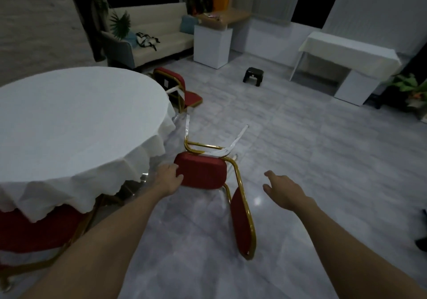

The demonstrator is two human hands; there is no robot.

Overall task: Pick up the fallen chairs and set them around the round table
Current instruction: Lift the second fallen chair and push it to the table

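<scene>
A red chair with a gold frame (203,171) lies tipped on the grey floor just right of the round table (69,118), which wears a white cloth. Its legs point away from me and its backrest lies nearest me. My left hand (167,177) grips the left edge of the chair's red seat. My right hand (283,190) hovers to the right of the chair with fingers spread, touching nothing. A second red chair (178,86) lies fallen beyond the table's far right edge. A third red chair (34,231) stands partly under the cloth at the lower left.
A cream sofa (159,38) lines the back wall, with a white pedestal (211,44) beside it. A small black stool (253,76) stands on the open floor. At the right stands a white cloth-covered side table (346,54) with a plant (411,88) beside it.
</scene>
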